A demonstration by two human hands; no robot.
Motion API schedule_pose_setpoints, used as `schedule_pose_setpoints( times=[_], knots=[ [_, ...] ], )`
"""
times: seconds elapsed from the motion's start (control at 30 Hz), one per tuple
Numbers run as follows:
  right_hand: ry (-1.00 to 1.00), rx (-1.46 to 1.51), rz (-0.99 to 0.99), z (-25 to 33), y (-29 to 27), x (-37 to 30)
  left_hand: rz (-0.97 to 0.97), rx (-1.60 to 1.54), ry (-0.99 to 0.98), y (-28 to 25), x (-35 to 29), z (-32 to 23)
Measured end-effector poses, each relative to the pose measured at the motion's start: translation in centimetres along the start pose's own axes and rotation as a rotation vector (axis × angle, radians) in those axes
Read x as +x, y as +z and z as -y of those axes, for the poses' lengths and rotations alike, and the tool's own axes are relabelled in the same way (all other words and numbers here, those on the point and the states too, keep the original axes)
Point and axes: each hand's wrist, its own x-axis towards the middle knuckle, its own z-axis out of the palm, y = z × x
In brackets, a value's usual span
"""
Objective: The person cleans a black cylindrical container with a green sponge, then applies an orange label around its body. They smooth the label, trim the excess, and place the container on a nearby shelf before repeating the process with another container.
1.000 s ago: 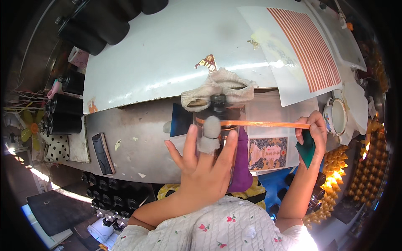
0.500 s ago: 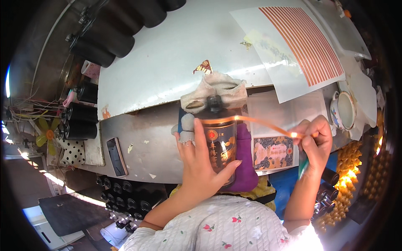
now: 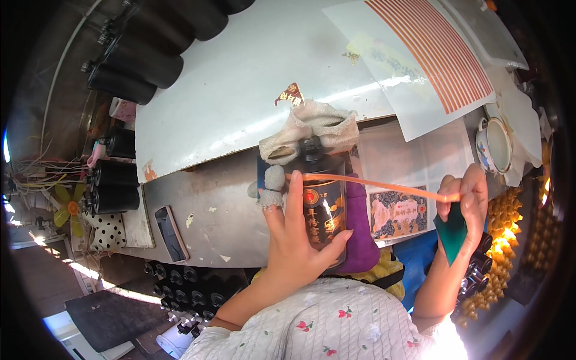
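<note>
A black bottle (image 3: 327, 211) with gold and red decoration lies with its neck away from me, on a purple cloth (image 3: 362, 231). My left hand (image 3: 300, 235) grips it from the left side, thumb across its lower front. Grey wraps (image 3: 274, 179) cover some of those fingers, and the index finger presses one end of an orange strip (image 3: 384, 185) at the bottle's shoulder. The strip runs taut to the right, where my right hand (image 3: 471, 201) pinches its other end. A green flat piece (image 3: 452, 233) also sits in that right hand, pointing down.
Whitish cloth (image 3: 336, 129) is bunched behind the bottle's neck. An orange-striped sheet (image 3: 432, 60) lies at the far right, near an enamel mug (image 3: 495, 144). A patterned label (image 3: 399, 211) is right of the bottle. A phone (image 3: 171, 233) and several black bottles (image 3: 144, 63) are leftward.
My right hand has moved slightly right and turned, so more of the green piece shows. The strip has straightened. The left hand keeps its hold on the bottle.
</note>
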Motion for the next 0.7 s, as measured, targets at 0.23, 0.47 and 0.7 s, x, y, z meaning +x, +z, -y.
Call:
schedule_pose_setpoints(
  times=[0.23, 0.47, 0.7],
  knots=[
    [0.112, -0.018, -0.156, -2.2, -0.7, 0.8, 0.027, 0.025, -0.01, -0.2, -0.1, 0.1],
    [0.189, 0.025, -0.245, -3.4, -0.6, 1.7, 0.079, 0.095, -0.047, -0.4, -0.4, -0.3],
    [0.269, 0.063, -0.257, -3.9, -0.5, 2.1, 0.092, 0.445, 0.116, -0.1, 0.2, -2.4]
  ],
)
